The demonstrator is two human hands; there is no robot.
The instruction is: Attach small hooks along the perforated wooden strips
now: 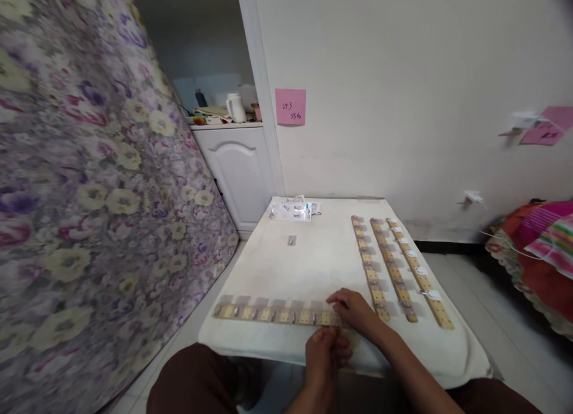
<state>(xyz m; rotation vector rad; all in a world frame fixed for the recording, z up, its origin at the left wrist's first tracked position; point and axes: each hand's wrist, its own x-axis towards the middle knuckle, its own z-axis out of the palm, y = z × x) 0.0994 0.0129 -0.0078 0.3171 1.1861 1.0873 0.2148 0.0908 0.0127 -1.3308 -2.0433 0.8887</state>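
Observation:
A wooden strip (286, 315) lies crosswise near the table's front edge. Small clear cards with tiny metal pieces, possibly earrings, sit along it at intervals. My left hand (324, 349) is closed in a pinch just in front of the strip's right end. Above that same end, my right hand (354, 309) has its fingers bent and drawn together, the index finger reaching over the strip. Whatever either pinch holds is too small or hidden to make out. Farther back, a single small clear card with a metal piece (292, 240) lies alone on the white cloth.
Three similar strips lie lengthwise at the right: one nearest (370, 274), a middle one (394, 271), and an outer one with white tags (419, 274). Clear plastic packets (290, 210) lie at the table's back edge. A floral curtain (102, 199) hangs left.

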